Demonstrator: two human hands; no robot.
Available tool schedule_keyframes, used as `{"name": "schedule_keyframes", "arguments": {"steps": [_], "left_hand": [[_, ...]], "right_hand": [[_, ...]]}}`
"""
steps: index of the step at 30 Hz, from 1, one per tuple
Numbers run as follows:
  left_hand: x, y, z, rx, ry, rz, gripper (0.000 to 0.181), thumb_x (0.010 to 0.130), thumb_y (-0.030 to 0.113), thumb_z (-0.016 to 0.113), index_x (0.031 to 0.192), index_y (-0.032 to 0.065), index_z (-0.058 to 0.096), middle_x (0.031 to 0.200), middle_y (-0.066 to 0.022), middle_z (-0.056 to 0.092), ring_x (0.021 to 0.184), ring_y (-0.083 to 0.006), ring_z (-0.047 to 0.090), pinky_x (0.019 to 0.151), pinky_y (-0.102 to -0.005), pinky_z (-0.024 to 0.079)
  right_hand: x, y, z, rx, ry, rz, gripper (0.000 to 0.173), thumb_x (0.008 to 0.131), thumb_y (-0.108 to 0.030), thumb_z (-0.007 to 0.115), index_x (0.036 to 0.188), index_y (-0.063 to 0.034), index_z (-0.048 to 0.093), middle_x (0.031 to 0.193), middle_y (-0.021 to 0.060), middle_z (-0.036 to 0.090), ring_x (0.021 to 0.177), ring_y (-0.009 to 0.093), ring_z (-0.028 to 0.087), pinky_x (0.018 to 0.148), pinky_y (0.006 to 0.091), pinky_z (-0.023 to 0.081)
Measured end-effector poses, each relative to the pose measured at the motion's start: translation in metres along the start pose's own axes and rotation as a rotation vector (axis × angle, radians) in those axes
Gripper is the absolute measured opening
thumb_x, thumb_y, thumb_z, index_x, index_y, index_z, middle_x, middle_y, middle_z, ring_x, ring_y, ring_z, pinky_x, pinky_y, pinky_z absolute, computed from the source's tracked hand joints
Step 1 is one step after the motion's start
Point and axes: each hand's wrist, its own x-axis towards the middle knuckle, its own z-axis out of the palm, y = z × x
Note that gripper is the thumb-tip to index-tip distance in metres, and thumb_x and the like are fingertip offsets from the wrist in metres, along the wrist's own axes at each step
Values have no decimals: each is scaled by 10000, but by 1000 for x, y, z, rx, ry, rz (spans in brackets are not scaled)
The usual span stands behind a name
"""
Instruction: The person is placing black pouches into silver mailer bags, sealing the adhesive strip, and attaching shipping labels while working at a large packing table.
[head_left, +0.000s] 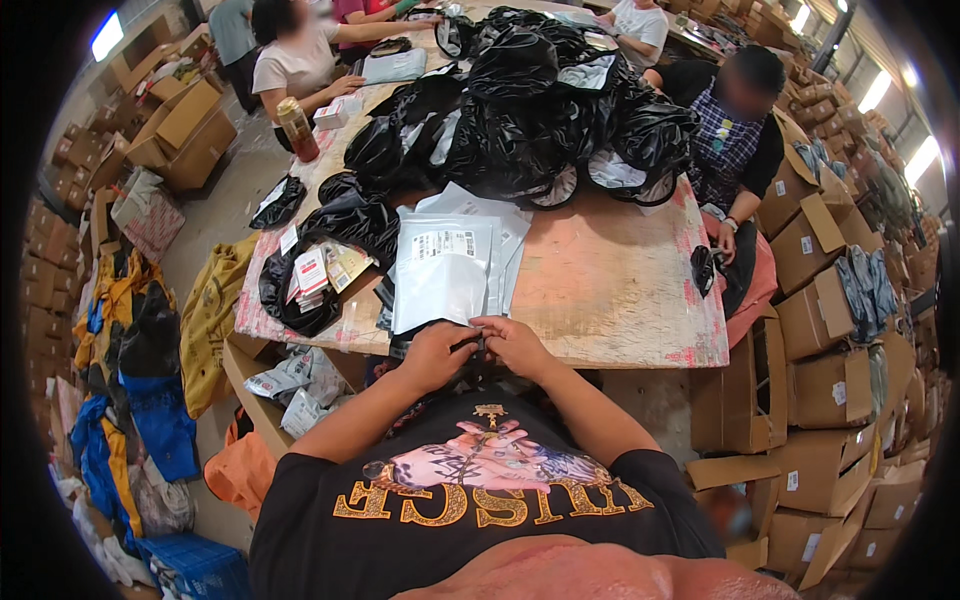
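My left hand (441, 357) and my right hand (516, 346) meet at the front edge of the table, fingertips nearly together. Between them they pinch a small black item (481, 349), mostly hidden by the fingers; what it is cannot be made out. Just beyond the hands lies a stack of white plastic mailing bags (442, 289), the top one bearing a printed label. Left of the stack, an open black plastic bag (304, 319) holds small red-and-white boxes (311, 271) and printed cards (349, 266).
A large heap of black plastic bags (517, 112) covers the far half of the wooden table (600, 300). A bottle (298, 131) stands at its left edge. Below left, a carton holds packed mailers (300, 382). Cardboard boxes (817, 315) line the right. Several people work around the table.
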Motion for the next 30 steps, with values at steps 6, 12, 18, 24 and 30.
{"name": "schedule_keyframes", "arguments": {"steps": [6,12,18,24,30], "left_hand": [[-1,3,-1,-91,17,-119,254,908,193,748,1132,75,760,1020,-145,737,982,-321,690,886,-404,534],[-5,8,-3,-331,31,-236,173,921,122,737,1064,27,758,1034,-118,750,980,-232,700,908,-335,530],[-19,2,-6,-455,73,-156,139,964,99,666,1062,4,693,1039,-107,749,967,-239,714,938,-348,539],[-70,-59,-62,-1131,204,-534,82,971,90,597,968,11,619,791,-83,670,727,-180,675,724,-307,556],[-134,-84,-129,542,-180,-765,245,877,257,674,1010,63,741,996,-173,741,935,-372,702,837,-477,554]], "right_hand": [[-1,-11,7,-173,101,17,326,985,-122,636,1283,10,639,1027,93,732,901,144,687,792,279,552],[-3,-5,0,-611,147,-220,265,946,-177,702,1170,-34,695,1046,111,734,865,192,712,741,316,560],[-2,-5,-9,-890,159,-390,170,881,-144,697,1035,-75,710,957,126,691,882,313,684,792,375,549],[-1,5,-26,-918,176,-440,118,867,-114,663,980,-88,685,942,121,673,916,341,664,796,418,538],[-10,5,-33,-940,145,-510,156,803,-50,662,955,-82,670,941,117,661,936,336,654,794,423,535]]}}
